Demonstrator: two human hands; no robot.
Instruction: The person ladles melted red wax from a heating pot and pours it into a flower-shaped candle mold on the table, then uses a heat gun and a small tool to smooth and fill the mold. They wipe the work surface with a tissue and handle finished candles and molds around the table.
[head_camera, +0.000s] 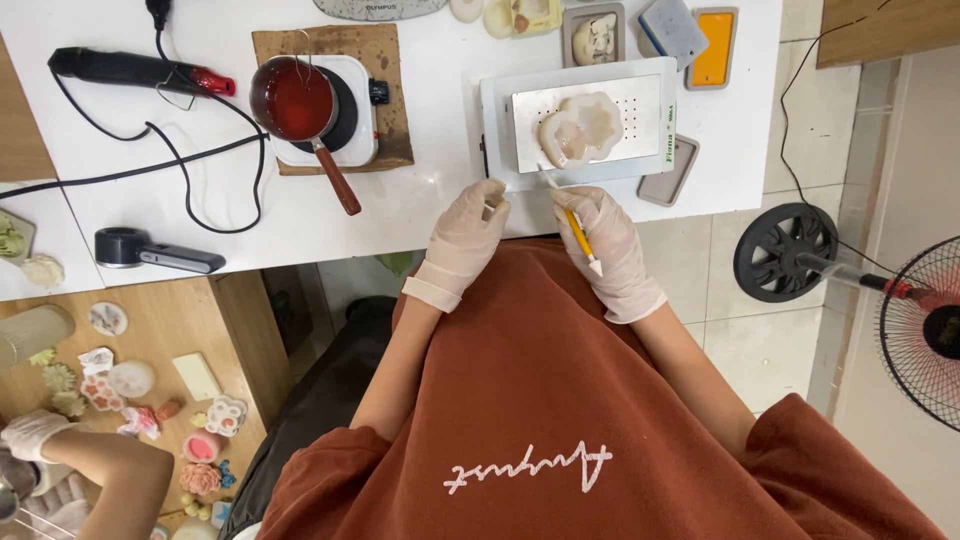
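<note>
the right hand, in a thin pale glove, has its fingers closed around a yellow tool with a white tip. the tip points up at a pale, shiny flower-shaped mold. the mold lies on a white plate with little holes on the white surface. the left hand is curled at the plate's edge; what it pinches is too small to tell. a small pot of red liquid sits to the left.

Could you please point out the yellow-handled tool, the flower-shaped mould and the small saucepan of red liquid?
Yellow-handled tool (577, 228), head view, handle middle.
Flower-shaped mould (580, 130), head view, its centre.
Saucepan (293, 100), head view, red liquid surface.
</note>
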